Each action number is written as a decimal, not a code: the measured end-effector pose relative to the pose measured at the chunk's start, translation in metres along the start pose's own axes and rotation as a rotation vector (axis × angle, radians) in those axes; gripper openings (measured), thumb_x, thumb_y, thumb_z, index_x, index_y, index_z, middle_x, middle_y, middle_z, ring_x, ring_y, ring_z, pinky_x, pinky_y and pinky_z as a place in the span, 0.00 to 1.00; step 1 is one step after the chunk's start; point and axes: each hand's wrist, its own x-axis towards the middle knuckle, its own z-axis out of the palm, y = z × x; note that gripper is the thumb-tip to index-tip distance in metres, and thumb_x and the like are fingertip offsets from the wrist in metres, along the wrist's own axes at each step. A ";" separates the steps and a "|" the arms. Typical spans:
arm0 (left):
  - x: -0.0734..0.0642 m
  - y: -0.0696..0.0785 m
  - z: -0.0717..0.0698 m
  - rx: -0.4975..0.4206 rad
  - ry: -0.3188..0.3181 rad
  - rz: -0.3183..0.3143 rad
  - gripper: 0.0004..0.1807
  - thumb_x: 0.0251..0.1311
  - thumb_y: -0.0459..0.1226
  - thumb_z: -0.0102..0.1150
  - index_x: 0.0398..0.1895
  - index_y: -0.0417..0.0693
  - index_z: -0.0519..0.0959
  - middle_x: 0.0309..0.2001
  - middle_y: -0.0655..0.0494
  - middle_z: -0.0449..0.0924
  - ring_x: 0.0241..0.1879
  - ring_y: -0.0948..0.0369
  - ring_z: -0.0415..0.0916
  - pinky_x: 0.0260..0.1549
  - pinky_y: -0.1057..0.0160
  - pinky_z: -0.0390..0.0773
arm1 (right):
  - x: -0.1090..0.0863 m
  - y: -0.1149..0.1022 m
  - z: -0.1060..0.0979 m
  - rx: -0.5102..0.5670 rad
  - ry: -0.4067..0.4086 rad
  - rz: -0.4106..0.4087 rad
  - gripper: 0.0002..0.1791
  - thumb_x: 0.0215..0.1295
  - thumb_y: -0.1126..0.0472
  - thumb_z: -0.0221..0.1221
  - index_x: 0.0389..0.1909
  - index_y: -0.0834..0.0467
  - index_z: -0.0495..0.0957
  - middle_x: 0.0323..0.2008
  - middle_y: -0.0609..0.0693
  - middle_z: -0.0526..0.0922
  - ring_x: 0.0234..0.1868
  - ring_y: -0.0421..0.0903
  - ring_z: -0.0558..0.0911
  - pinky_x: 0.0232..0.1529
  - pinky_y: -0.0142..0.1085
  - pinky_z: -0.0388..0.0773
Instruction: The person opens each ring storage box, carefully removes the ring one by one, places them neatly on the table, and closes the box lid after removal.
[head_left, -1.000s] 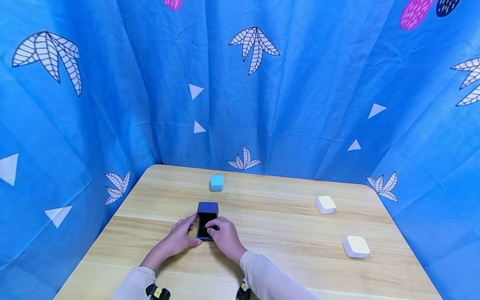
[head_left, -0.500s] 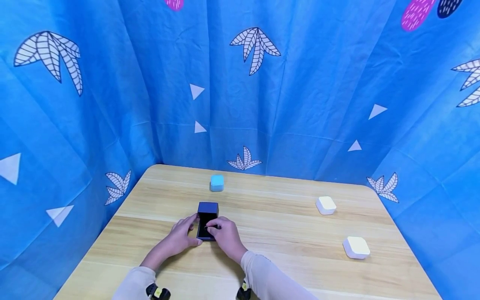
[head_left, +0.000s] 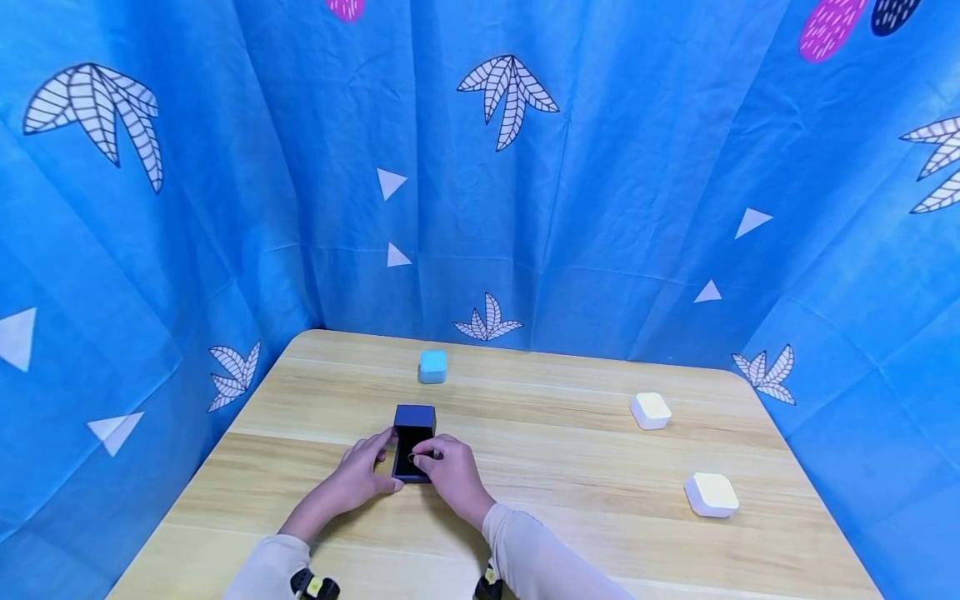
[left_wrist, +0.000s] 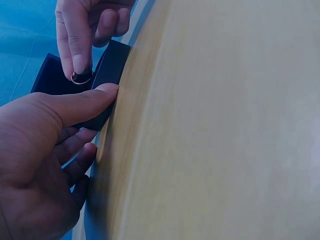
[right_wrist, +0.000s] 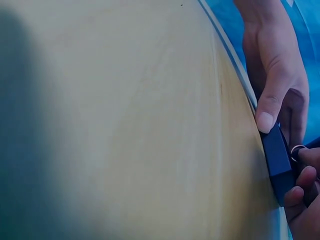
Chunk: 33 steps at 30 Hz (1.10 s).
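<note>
A dark blue ring box (head_left: 415, 415) stands on the table with its lid raised at the back and its black inside facing up. My left hand (head_left: 356, 482) grips the box from the left side. In the left wrist view its thumb presses the front wall while the other fingers lie lower along the side. My right hand (head_left: 453, 477) pinches a thin ring (left_wrist: 82, 82) between thumb and fingertips, over the box's inside. The lower curve of the ring shows below the fingertips; its upper part is hidden by them.
On the wooden table (head_left: 555, 467), a small light-blue block (head_left: 433, 367) stands behind the box. Two white rounded blocks, one farther back (head_left: 651, 411) and one nearer (head_left: 712, 495), lie on the right. A blue patterned curtain (head_left: 480, 192) encloses the back and sides.
Both hands and the box stay almost in place. The ring in the right fingertips has turned slightly, from a thin line to a visible loop.
</note>
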 end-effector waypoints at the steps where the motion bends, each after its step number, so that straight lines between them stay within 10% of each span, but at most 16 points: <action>1: 0.000 0.000 0.000 0.000 0.002 0.002 0.54 0.46 0.43 0.78 0.77 0.44 0.60 0.62 0.56 0.75 0.54 0.58 0.70 0.58 0.48 0.65 | 0.000 0.000 0.000 0.007 -0.002 0.004 0.04 0.62 0.63 0.68 0.36 0.52 0.89 0.38 0.41 0.85 0.46 0.40 0.82 0.48 0.31 0.79; 33: -0.003 0.002 -0.001 0.001 -0.004 0.039 0.51 0.50 0.40 0.76 0.77 0.41 0.59 0.64 0.52 0.74 0.56 0.55 0.70 0.61 0.44 0.61 | -0.036 -0.014 0.005 -0.087 -0.074 0.033 0.02 0.61 0.58 0.69 0.34 0.48 0.88 0.37 0.37 0.86 0.42 0.35 0.82 0.45 0.32 0.77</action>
